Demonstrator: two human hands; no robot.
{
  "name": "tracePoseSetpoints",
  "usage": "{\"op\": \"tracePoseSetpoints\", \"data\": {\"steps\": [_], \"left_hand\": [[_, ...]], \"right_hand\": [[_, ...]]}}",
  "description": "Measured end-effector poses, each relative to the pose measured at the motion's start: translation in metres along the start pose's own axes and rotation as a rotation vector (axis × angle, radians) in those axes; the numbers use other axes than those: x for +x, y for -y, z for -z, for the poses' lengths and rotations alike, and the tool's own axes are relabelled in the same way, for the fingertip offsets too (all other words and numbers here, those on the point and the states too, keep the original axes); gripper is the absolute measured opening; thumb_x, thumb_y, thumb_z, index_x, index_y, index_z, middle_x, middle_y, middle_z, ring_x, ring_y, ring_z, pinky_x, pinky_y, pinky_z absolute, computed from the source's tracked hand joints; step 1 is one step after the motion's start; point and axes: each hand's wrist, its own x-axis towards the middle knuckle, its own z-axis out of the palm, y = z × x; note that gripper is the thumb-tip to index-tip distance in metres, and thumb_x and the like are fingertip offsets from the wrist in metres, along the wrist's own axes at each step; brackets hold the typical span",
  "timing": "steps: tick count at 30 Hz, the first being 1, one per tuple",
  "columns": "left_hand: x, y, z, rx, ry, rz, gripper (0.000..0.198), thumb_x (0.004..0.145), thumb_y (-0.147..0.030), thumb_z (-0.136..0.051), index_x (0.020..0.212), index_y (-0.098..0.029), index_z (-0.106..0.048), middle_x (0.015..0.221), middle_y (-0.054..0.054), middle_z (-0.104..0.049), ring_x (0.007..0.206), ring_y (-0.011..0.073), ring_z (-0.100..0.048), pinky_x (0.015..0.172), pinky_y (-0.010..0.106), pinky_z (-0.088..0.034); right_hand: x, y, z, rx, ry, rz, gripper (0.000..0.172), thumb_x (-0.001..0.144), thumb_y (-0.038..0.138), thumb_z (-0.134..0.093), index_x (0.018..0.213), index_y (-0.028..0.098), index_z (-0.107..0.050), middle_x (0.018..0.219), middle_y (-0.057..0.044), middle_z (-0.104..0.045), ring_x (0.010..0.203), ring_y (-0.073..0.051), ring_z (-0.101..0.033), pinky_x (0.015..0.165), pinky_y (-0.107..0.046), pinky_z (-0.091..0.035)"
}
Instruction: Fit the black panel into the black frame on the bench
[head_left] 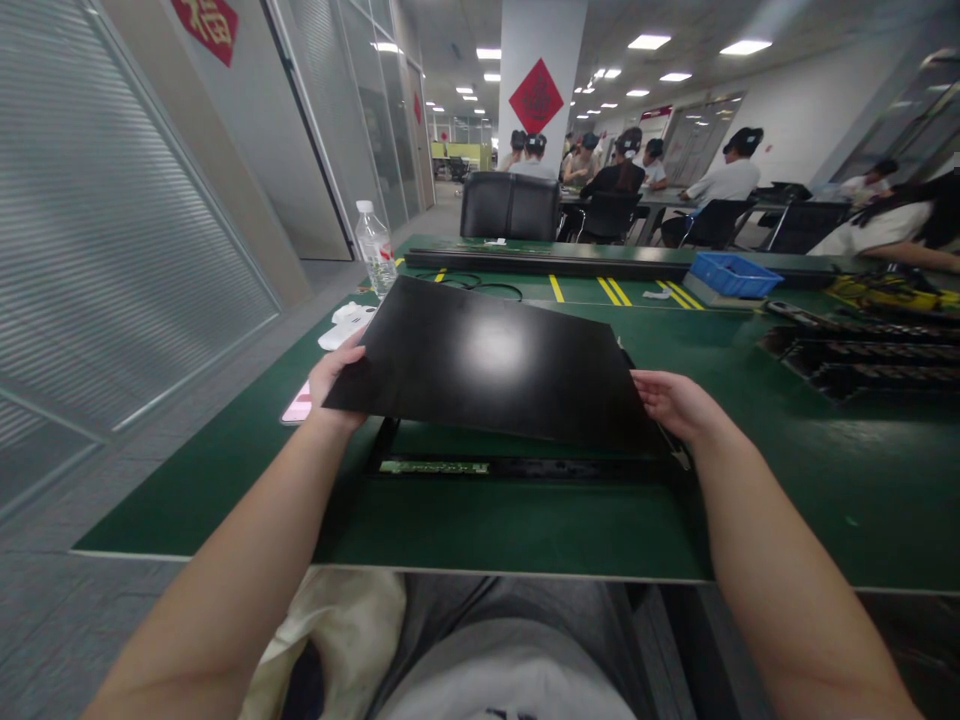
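Observation:
A flat black panel (495,370) with a bright reflection is held tilted above the green table (510,530), its left side higher. My left hand (339,385) grips its left edge, thumb on top and fingers mostly hidden underneath. At the right edge is my right hand (671,403), fingers closed together against the panel's side. Under the panel lies a dark frame (570,468) with a green circuit strip (435,467) along its near bar. The panel covers most of the frame.
A water bottle (376,250), a white object (349,325) and a pink phone (298,404) stand or lie at left. A long black bar (547,262), a blue tray (735,274) and dark slatted parts (870,355) are farther back. Several people sit beyond.

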Motion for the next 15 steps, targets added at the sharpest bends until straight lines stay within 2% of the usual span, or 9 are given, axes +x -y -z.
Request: {"op": "tracePoseSetpoints", "data": {"steps": [5, 11, 15], "left_hand": [[-0.0003, -0.0004, -0.0015, 0.101, -0.013, -0.005, 0.046, 0.056, -0.016, -0.071, 0.101, -0.018, -0.081, 0.096, 0.005, -0.082, 0.103, 0.0317, -0.074, 0.09, 0.038, -0.062], [-0.0017, -0.0013, -0.0035, 0.209, -0.024, -0.023, 0.048, 0.052, -0.019, -0.072, 0.099, -0.019, -0.082, 0.092, 0.005, -0.081, 0.093, 0.0328, -0.075, 0.082, 0.04, -0.063], [0.0001, 0.0013, -0.0002, 0.261, -0.027, -0.043, 0.046, 0.05, -0.021, -0.074, 0.095, -0.017, -0.08, 0.091, 0.006, -0.08, 0.093, 0.032, -0.074, 0.084, 0.04, -0.061]], "right_hand": [[-0.0022, 0.0021, -0.0006, -0.006, -0.127, 0.026, 0.025, 0.078, 0.015, -0.064, 0.103, 0.017, -0.069, 0.073, -0.005, -0.07, 0.061, -0.015, -0.064, 0.054, -0.024, -0.049], [-0.0014, 0.0016, -0.0036, -0.089, -0.195, 0.064, 0.021, 0.077, 0.016, -0.065, 0.098, 0.017, -0.071, 0.074, -0.006, -0.072, 0.063, -0.015, -0.066, 0.056, -0.023, -0.05], [0.0039, -0.0022, 0.0014, -0.12, -0.231, 0.145, 0.023, 0.073, 0.017, -0.066, 0.094, 0.017, -0.074, 0.076, -0.006, -0.074, 0.061, -0.012, -0.062, 0.049, -0.019, -0.042]]}}
